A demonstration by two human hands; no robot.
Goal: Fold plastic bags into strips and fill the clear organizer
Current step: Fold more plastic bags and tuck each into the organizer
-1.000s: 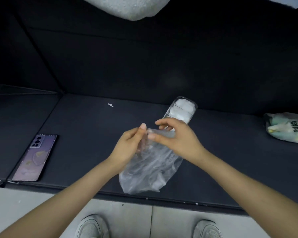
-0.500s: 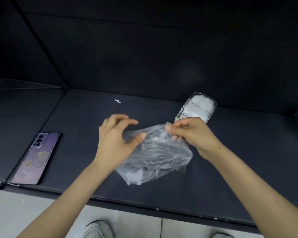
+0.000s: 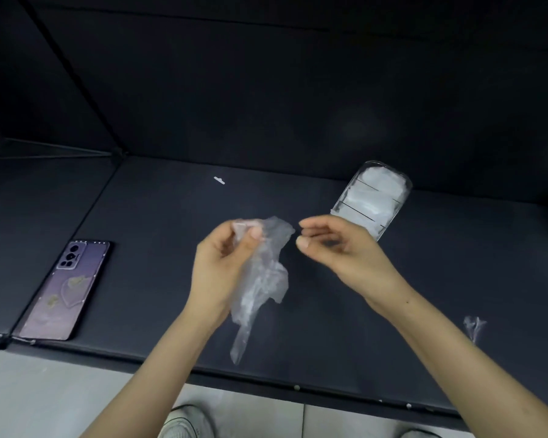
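Clear organizer [image 3: 356,218] at two o'clock, packed with white folded bags [image 3: 377,188]. Crumpled plastic bag [image 3: 261,279] pinched by left hand [image 3: 222,263]; right hand [image 3: 339,251] loosely curled, holding nothing.

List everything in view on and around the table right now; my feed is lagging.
plastic bag: one, clear, crumpled, hanging from the left hand over the table's middle
clear organizer: one, transparent, lying on the table behind the right hand
folded bags: several, white, inside the organizer
phone: one, purple, back up, table's left front
small scrap: one, white, far centre
plastic wisp: one, clear, table's right
table: one, black
shoes: two, whitish, floor at bottom edge
left hand: grip pinching the bag's top
right hand: empty, loosely curled beside the bag's top corner
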